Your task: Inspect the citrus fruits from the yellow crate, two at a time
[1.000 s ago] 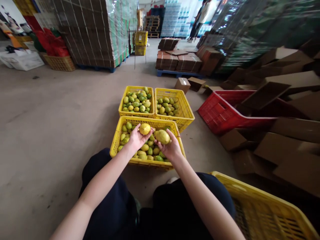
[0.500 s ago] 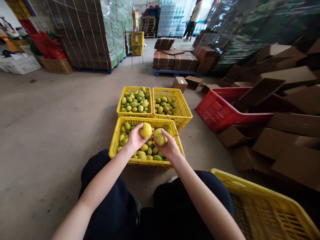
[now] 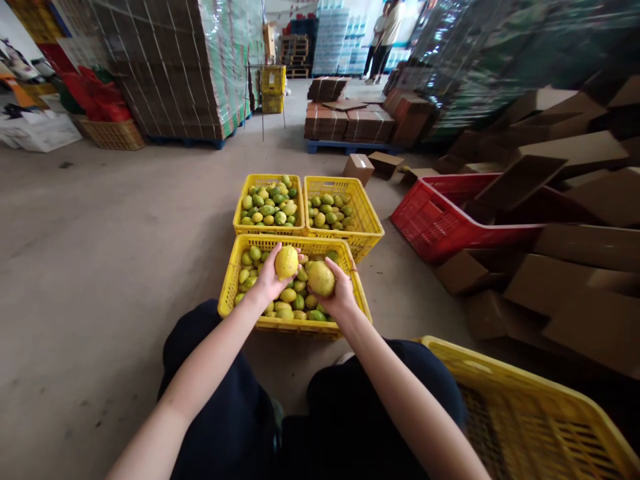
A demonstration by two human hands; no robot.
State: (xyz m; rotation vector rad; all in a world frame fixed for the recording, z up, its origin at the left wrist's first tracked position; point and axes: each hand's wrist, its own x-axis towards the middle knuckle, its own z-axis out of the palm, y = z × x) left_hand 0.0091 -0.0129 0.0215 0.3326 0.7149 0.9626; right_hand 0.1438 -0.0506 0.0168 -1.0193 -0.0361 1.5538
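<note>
Over a crate [image 3: 229,283], left hand [image 3: 271,280] cups a fruit [image 3: 287,263], right hand [image 3: 343,293] a bigger fruit [image 3: 321,279], both part-closed; loose holds, hard to judge, could slip.

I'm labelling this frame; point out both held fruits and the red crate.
Left held fruit [image 3: 287,263]: head view, facing side.
Right held fruit [image 3: 321,279]: head view, facing side.
Red crate [image 3: 423,223]: head view, outer wall.

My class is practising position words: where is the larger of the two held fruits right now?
In the head view, the larger fruit is near the centre, in the right hand, over the front yellow crate and just right of the smaller fruit.
</note>
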